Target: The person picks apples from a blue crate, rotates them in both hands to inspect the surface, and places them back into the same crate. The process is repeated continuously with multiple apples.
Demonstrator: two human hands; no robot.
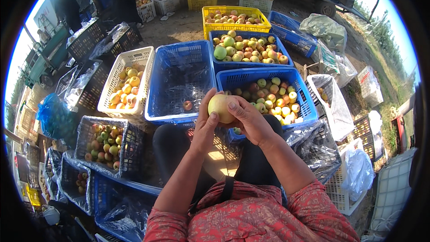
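Observation:
A pale yellow-green apple (220, 108) is held between my two hands above my lap. My left hand (205, 121) cups its left side, thumb against the front. My right hand (250, 116) wraps the right side, its thumb lying across the skin. Just beyond my left hand stands a blue plastic crate (179, 118) lined with clear film, a single reddish apple (187, 105) on its bottom. Behind my right hand is another blue crate (310, 116), partly filled with red and yellow apples (273, 89). My wrists partly hide the crates' near edges.
A cream crate (151, 53) of apples stands at left, with a film-lined dark crate (126, 141) nearer me. Farther off are a blue crate (248, 65) and a yellow crate (235, 28) of apples. A person (124, 0) stands at the far left. Film-lined crates flank my knees.

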